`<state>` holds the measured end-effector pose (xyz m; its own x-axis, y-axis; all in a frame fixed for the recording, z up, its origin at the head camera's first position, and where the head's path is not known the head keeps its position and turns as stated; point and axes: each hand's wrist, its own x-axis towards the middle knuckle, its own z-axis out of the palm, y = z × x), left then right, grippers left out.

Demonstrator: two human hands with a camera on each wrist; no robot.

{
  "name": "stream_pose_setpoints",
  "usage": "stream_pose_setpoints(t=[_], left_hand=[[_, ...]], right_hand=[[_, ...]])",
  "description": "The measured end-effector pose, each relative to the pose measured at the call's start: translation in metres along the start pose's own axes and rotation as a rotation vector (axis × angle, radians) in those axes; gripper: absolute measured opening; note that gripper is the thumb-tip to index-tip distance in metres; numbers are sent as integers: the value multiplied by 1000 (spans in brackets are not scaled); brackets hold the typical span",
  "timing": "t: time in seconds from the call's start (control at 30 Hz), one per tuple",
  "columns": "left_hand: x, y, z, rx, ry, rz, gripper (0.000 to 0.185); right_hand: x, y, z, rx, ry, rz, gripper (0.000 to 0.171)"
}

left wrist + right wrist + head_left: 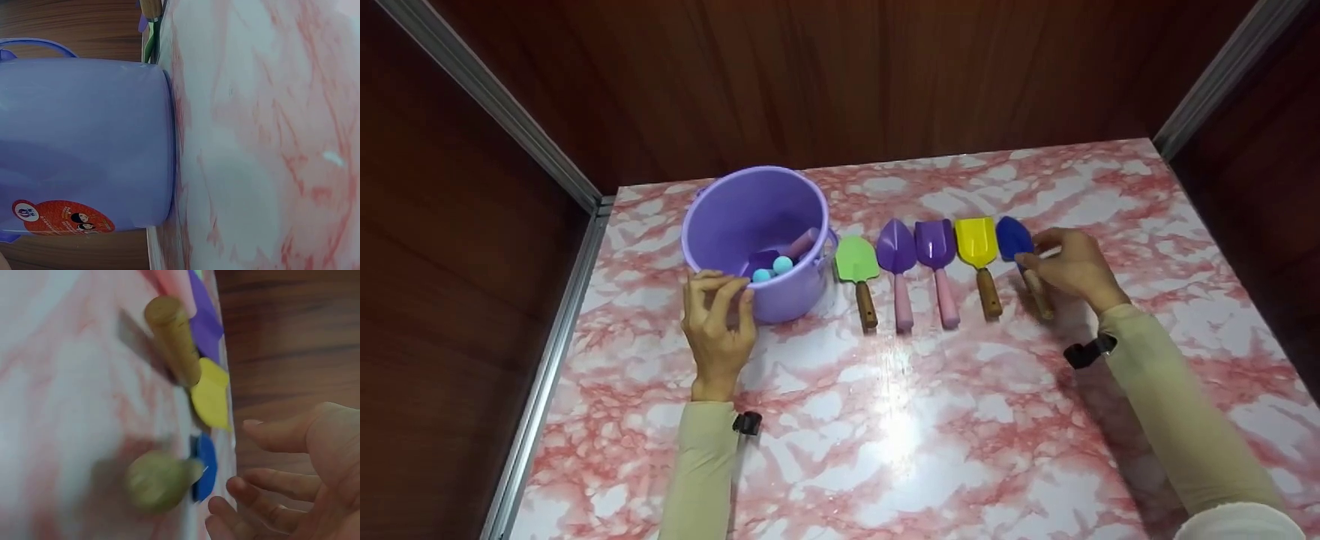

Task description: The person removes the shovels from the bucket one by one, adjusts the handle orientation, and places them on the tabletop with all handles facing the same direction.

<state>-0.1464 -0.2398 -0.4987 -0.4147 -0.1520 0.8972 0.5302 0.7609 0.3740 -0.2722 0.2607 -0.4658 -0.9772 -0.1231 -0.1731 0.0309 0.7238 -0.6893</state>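
Observation:
My left hand [718, 322] is at the near rim of a purple bucket [757, 180], with bent fingers and thumb gripping the edge. Inside the bucket lie two light-blue round ends [783, 264], a pink handle [804, 243] and a dark purple piece [763, 259]. Over on the right, my right hand [1072, 266] is beside a blue toy trowel [1015, 236] with a wooden handle [1039, 294]. In the right wrist view its fingers [275, 436] are loosely spread, with the blue blade [207, 467] just beyond the fingertips.
Between bucket and blue trowel, in a row, lie a green trowel [856, 259], a pointed purple trowel [895, 246], a square purple shovel [935, 241] and a yellow shovel [976, 240]. The marbled table [840, 435] meets a dark wooden panel [885, 82] behind.

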Motion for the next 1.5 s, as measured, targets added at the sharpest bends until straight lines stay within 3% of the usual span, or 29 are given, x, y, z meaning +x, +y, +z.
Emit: stream_pose_setpoints(t=[0.37, 0.57, 0.83, 1.17, 1.37, 1.5], left_hand=[[3, -2, -3, 8, 6, 6, 27], [2, -3, -4, 7, 2, 7, 24], [2, -4, -6, 3, -6, 7, 24], [-1, -3, -4, -3, -2, 12, 10], [-3, -2, -2, -2, -10, 12, 10], [-3, -3, -1, 1, -6, 11, 11]], right_hand=[[24, -102, 17, -10, 4, -189, 56], [31, -151, 29, -50, 29, -364, 47], [30, -212, 42, -93, -7, -566, 46], [28, -270, 65, -129, -32, -774, 44], [24, -285, 87, -151, -94, -887, 44], [21, -290, 100, -173, -141, -909, 47]])
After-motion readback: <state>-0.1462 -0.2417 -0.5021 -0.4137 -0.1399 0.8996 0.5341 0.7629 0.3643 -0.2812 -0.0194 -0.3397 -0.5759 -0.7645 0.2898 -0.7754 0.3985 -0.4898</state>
